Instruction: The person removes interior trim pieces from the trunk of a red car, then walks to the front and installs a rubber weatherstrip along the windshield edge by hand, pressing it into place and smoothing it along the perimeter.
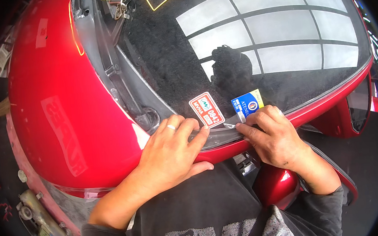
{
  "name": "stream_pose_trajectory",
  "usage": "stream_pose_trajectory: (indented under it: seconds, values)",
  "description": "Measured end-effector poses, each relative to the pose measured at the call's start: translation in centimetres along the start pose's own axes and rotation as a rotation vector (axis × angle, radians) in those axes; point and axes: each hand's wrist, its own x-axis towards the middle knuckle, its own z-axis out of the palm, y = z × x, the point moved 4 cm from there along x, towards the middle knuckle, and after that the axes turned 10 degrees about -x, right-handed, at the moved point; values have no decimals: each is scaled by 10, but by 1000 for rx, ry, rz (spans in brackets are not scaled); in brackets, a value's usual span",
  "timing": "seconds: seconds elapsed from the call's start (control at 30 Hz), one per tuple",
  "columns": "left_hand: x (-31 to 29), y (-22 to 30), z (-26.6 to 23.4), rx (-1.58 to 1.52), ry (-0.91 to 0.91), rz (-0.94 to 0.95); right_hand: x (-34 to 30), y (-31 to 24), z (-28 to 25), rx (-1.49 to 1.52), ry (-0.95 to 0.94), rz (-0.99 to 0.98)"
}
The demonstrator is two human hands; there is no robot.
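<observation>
My left hand (171,150), a ring on one finger, lies with its fingers stretched out over the lower corner of the dark windshield (167,71). Its index fingertip touches the lower edge of a red and white rectangular sticker (206,110). My right hand (274,135) is closed in a pinch at the glass edge. From its fingertips a small pointed silvery piece (229,125) sticks out toward the left hand; whether it is a blade or a strip of film I cannot tell. Just above those fingers, a blue and yellow sticker (246,103) is partly covered by them.
The red hood (63,105) curves away on the left. Keys with a fob (120,3) lie by the wiper arm (122,83) at the windshield's base. A red side mirror (344,114) juts out at right. Lower left, a metal car part (43,218) sits below the bumper.
</observation>
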Motion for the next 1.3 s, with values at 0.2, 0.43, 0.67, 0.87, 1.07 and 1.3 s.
stream_pose_trajectory:
  seconds: [0.2,0.43,0.67,0.87,1.07,1.3]
  values:
    - [3,5,-1,-13,-28,-28,-2,0,-3,-123,53,-37]
    - [4,5,-2,-69,16,-12,0,9,-2,-157,102,-20]
    - [2,9,2,-15,-11,-8,7,7,-5,-166,37,-10]
    - [1,10,5,31,-26,17,13,1,-5,-120,59,13]
    - [4,8,7,75,-87,86,18,4,-4,-121,15,-25]
    - [8,13,9,32,-157,21,24,-2,-3,-72,-47,-114]
